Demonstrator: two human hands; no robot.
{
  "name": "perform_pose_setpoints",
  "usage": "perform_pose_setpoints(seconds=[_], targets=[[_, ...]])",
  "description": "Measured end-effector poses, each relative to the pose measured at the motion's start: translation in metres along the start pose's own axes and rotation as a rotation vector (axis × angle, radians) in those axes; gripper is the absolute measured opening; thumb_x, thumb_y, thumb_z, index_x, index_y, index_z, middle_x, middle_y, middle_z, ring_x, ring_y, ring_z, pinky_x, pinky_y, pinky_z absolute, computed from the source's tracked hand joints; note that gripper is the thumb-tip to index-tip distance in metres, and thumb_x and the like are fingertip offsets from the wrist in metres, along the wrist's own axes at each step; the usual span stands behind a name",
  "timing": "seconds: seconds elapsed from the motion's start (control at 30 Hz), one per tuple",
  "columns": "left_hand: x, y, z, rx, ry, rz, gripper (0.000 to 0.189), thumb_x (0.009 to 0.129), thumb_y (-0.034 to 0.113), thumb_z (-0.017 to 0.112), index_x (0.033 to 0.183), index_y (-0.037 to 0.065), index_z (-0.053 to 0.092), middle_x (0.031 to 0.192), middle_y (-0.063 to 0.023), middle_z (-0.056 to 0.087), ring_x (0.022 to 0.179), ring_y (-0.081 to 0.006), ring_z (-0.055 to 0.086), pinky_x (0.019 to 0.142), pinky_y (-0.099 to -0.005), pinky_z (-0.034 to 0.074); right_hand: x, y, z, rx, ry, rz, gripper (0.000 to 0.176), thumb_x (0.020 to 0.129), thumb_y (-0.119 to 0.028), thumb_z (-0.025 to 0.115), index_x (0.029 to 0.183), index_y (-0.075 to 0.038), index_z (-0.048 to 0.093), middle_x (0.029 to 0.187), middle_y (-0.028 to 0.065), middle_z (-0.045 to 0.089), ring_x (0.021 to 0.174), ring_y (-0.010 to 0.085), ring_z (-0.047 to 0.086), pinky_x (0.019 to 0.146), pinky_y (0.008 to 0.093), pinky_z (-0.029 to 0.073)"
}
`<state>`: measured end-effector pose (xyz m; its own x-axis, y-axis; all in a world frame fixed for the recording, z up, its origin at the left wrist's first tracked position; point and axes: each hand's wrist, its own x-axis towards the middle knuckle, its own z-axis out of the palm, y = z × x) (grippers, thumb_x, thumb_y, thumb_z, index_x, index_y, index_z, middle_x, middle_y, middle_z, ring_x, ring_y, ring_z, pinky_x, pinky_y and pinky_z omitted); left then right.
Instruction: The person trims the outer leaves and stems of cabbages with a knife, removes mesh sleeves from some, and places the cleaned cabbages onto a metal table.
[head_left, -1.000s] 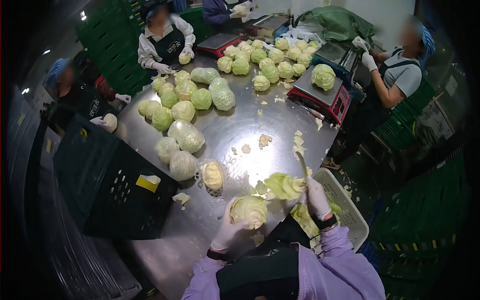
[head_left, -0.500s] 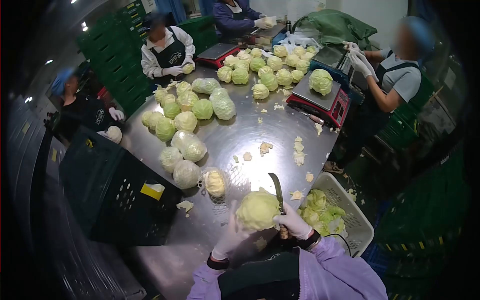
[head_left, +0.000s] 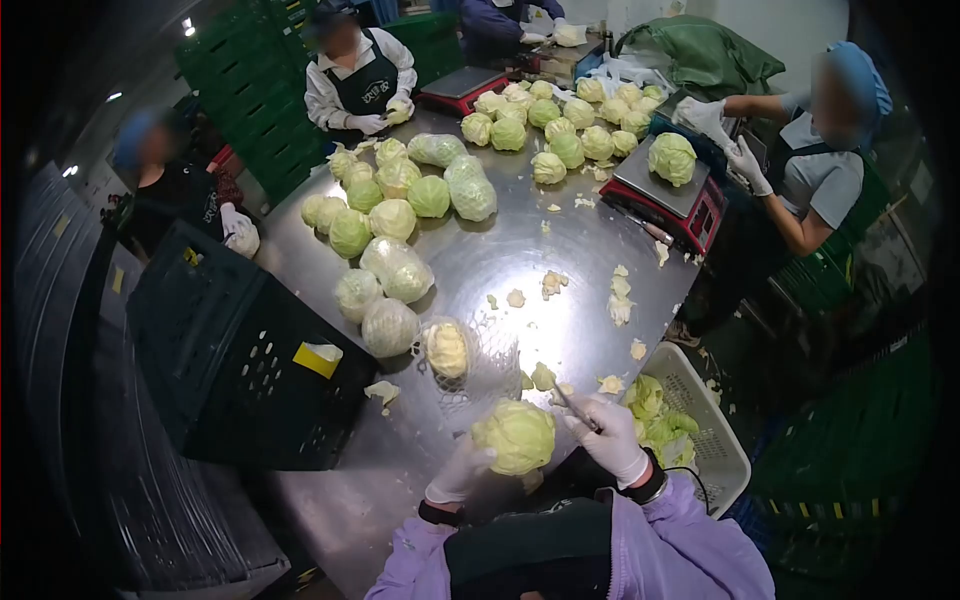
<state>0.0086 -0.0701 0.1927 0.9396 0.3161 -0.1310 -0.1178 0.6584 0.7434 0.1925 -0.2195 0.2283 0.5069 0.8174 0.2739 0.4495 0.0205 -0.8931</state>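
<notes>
Gloved in white, my left hand [head_left: 461,472] grips a pale green cabbage [head_left: 516,437] from its left side, just above the near edge of the steel table. My right hand [head_left: 612,440] is closed around a knife [head_left: 572,404]; its blade points up and left, to the right of the cabbage and apart from it. The handle is mostly hidden in my fingers. Cut leaf scraps [head_left: 541,377] lie on the table beyond the blade. A cabbage in a foam net [head_left: 446,350] sits past my left hand.
The steel table [head_left: 500,245] carries several cabbages, some plastic-wrapped, at left and back. A dark crate [head_left: 240,350] stands left. A white basket [head_left: 725,440] of leaves is at my right. A red scale [head_left: 706,215] bears a cabbage [head_left: 671,159]. Several co-workers stand around the table.
My right hand has come off the cabbage and moved right, and the knife has swung from upright to slanting left. A green scrap now lies near the blade. The view has shifted slightly.
</notes>
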Motion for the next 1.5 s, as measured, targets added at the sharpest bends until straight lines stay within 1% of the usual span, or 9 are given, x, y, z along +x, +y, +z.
perform_pose_setpoints(seconds=[0.1, 0.23, 0.57, 0.77, 1.03, 1.13, 1.23, 1.43, 1.5], targets=[[0.001, 0.002, 0.007, 0.005, -0.015, 0.039, 0.063, 0.088, 0.028, 0.060, 0.139, 0.001, 0.034, 0.131, -0.0113, 0.049, 0.118, -0.0207, 0.051, 0.100, -0.0337, 0.042, 0.004, -0.029, -0.007, 0.005, -0.177, 0.178, 0.045, 0.075, -0.016, 0.077, 0.115, -0.004, 0.061, 0.115, 0.0120, 0.061, 0.090, 0.0219, 0.064, 0.073, 0.0275, 0.049], [0.000, -0.034, -0.021, -0.047, 0.183, -0.100, 0.062, 0.093, 0.036, 0.052, 0.141, 0.003, 0.031, 0.140, -0.0127, 0.042, 0.126, -0.0256, 0.046, 0.107, -0.0416, 0.037, -0.010, -0.010, 0.015, -0.241, -0.134, -0.176, 0.048, 0.077, -0.020, 0.073, 0.121, -0.007, 0.058, 0.121, 0.0131, 0.060, 0.103, 0.0326, 0.061, 0.085, 0.0334, 0.051], [-0.005, -0.037, -0.023, -0.034, 0.046, -0.061, 0.061, 0.095, 0.033, 0.052, 0.142, 0.001, 0.029, 0.139, -0.0134, 0.042, 0.123, -0.0241, 0.048, 0.106, -0.0371, 0.038, -0.010, -0.008, -0.007, 0.030, -0.215, 0.038, 0.028, 0.081, -0.013, 0.068, 0.108, -0.007, 0.063, 0.102, 0.0097, 0.063, 0.084, 0.0231, 0.063, 0.068, 0.0292, 0.050], [0.000, -0.034, -0.012, -0.042, -0.009, -0.024, 0.065, 0.092, 0.037, 0.054, 0.141, 0.000, 0.032, 0.138, -0.0134, 0.043, 0.124, -0.0231, 0.047, 0.106, -0.0369, 0.036, -0.022, 0.008, 0.011, -0.129, -0.090, -0.208, 0.028, 0.082, -0.011, 0.068, 0.109, -0.008, 0.062, 0.101, 0.0058, 0.064, 0.075, 0.0157, 0.062, 0.065, 0.0261, 0.049], [-0.011, -0.031, -0.020, -0.075, -0.054, -0.073, 0.077, 0.086, 0.044, 0.058, 0.143, 0.001, 0.029, 0.142, -0.0139, 0.040, 0.128, -0.0266, 0.043, 0.109, -0.0399, 0.034, -0.009, 0.000, -0.026, 0.507, 0.142, 0.605, 0.018, 0.086, -0.009, 0.063, 0.103, -0.003, 0.060, 0.080, 0.0018, 0.065, 0.056, 0.0047, 0.054, 0.053, 0.0185, 0.044], [0.003, -0.048, -0.045, 0.255, 0.024, 0.020, 0.068, 0.092, 0.044, 0.045, 0.143, 0.003, 0.029, 0.144, -0.0151, 0.037, 0.130, -0.0288, 0.041, 0.110, -0.0428, 0.032, -0.020, 0.005, -0.024, 0.363, 0.049, 0.357, 0.046, 0.072, -0.008, 0.077, 0.113, -0.003, 0.058, 0.101, 0.0014, 0.063, 0.077, 0.0048, 0.055, 0.064, 0.0211, 0.045], [0.015, -0.033, -0.018, -0.230, 0.086, -0.063, 0.062, 0.094, 0.037, 0.049, 0.142, 0.002, 0.030, 0.142, -0.0156, 0.040, 0.130, -0.0280, 0.041, 0.111, -0.0434, 0.030, -0.004, -0.042, -0.001, -0.147, -0.005, -0.274, 0.052, 0.067, -0.005, 0.079, 0.114, -0.004, 0.058, 0.087, 0.0038, 0.056, 0.062, 0.0151, 0.053, 0.056, 0.0257, 0.044], [0.006, -0.026, -0.015, -0.227, 0.060, -0.012, 0.061, 0.094, 0.037, 0.048, 0.138, -0.003, 0.035, 0.136, -0.0138, 0.046, 0.125, -0.0247, 0.045, 0.109, -0.0377, 0.030, -0.002, -0.039, 0.005, -0.122, -0.008, -0.162, 0.027, 0.073, -0.002, 0.074, 0.098, -0.006, 0.065, 0.077, 0.0083, 0.057, 0.064, 0.0221, 0.057, 0.058, 0.0285, 0.045], [0.000, -0.024, -0.022, -0.268, -0.039, -0.055, 0.066, 0.090, 0.037, 0.055, 0.139, -0.002, 0.035, 0.136, -0.0138, 0.047, 0.125, -0.0248, 0.045, 0.109, -0.0382, 0.031, 0.002, -0.032, 0.000, -0.019, 0.142, -0.015, 0.010, 0.076, -0.003, 0.071, 0.078, -0.003, 0.061, 0.066, 0.0003, 0.054, 0.056, 0.0091, 0.050, 0.052, 0.0239, 0.039]])
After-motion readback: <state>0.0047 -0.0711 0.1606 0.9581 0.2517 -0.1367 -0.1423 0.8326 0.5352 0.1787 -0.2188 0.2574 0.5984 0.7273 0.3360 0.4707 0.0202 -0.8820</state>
